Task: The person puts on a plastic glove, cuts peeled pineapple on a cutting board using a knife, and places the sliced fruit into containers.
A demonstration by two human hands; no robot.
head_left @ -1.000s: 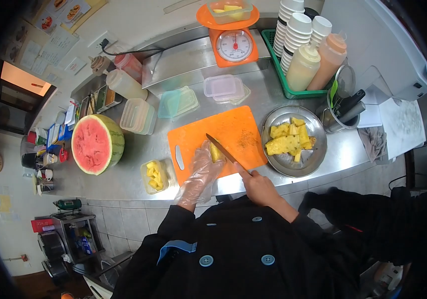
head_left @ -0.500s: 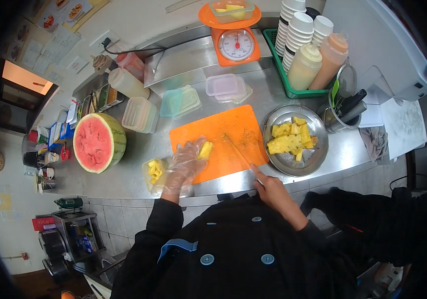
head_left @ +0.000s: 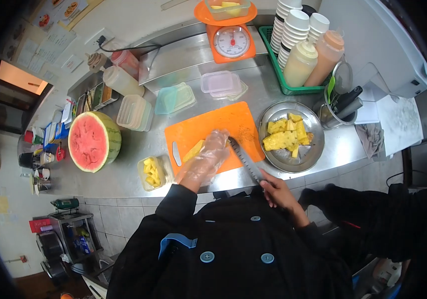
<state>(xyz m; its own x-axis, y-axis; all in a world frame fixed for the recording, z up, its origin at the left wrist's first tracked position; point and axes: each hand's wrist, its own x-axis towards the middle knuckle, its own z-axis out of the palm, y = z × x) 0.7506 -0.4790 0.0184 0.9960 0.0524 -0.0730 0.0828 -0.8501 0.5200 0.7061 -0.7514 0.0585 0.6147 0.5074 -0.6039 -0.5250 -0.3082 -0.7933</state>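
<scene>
My left hand [head_left: 212,152], in a clear plastic glove, is over the orange cutting board [head_left: 243,117]. Its fingertips are beside the knife's tip; whether they touch it or grip anything is unclear. A long pineapple piece [head_left: 193,150] lies on the board, partly covered by that hand. In my right hand [head_left: 277,192] is the handle of a knife [head_left: 245,160], its blade slanting up-left across the board's front edge with the flat face showing. Left of the board stands a clear container [head_left: 151,173] of cut pineapple. Pineapple chunks [head_left: 287,135] sit in a round metal plate [head_left: 313,158] on the right.
A halved watermelon [head_left: 93,142] stands at left, near stacked containers [head_left: 134,112] and lids [head_left: 174,98]. Behind the board is an orange scale [head_left: 232,42]. A green basket [head_left: 293,89] holds cups and bottles; a metal utensil pot [head_left: 330,117] is at right.
My left hand has moved right, off the pineapple piece, to the knife's tip. The knife has turned so its broad face shows. The pineapple piece stays on the board.
</scene>
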